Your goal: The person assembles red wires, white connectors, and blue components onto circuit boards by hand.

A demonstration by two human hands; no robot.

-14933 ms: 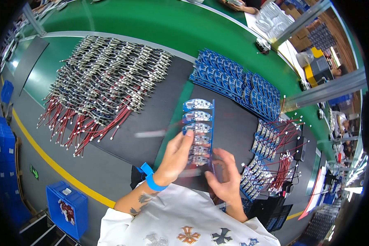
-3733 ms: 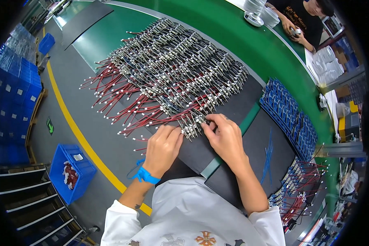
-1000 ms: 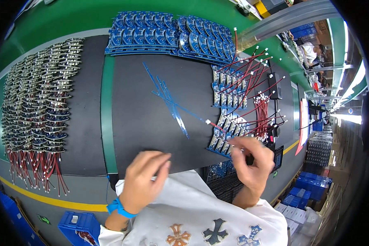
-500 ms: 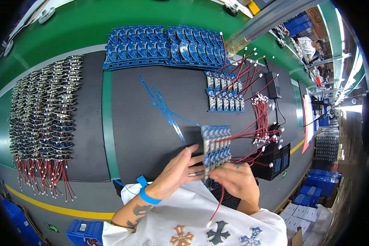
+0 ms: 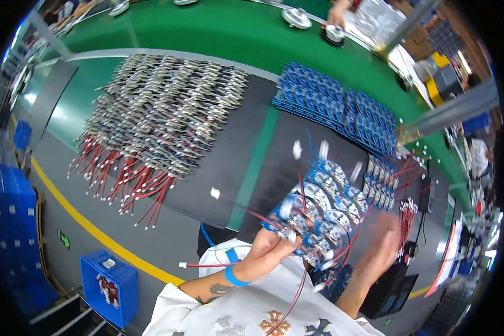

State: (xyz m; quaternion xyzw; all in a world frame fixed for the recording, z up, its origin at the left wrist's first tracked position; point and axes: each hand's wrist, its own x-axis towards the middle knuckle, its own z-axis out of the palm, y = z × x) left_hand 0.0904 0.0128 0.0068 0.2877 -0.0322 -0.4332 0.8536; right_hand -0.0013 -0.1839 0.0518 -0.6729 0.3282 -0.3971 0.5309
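My left hand (image 5: 266, 255) grips the lower left edge of a blue circuit board panel (image 5: 327, 210), raised and tilted above the bench. Its face shows rows of curved boards with silvery parts. Red wire leads with white plugs hang and stick out from it, some smeared by motion. Just right of the panel is my right hand (image 5: 381, 246), blurred, so its fingers cannot be made out. A blue band (image 5: 235, 274) with a cord circles my left wrist.
On the dark mat stand a stack of blue panels (image 5: 313, 92), a wired panel (image 5: 379, 185) and a bundle of red leads (image 5: 407, 218). Wired boards (image 5: 162, 106) lie in rows at left. A blue crate (image 5: 109, 285) is on the floor. Across the bench, another person's hand (image 5: 339, 12) touches a round part.
The view has swung left. The panel has turned from nearly edge-on to showing its face. My left hand now grips its edge; my right hand has come away to the right.
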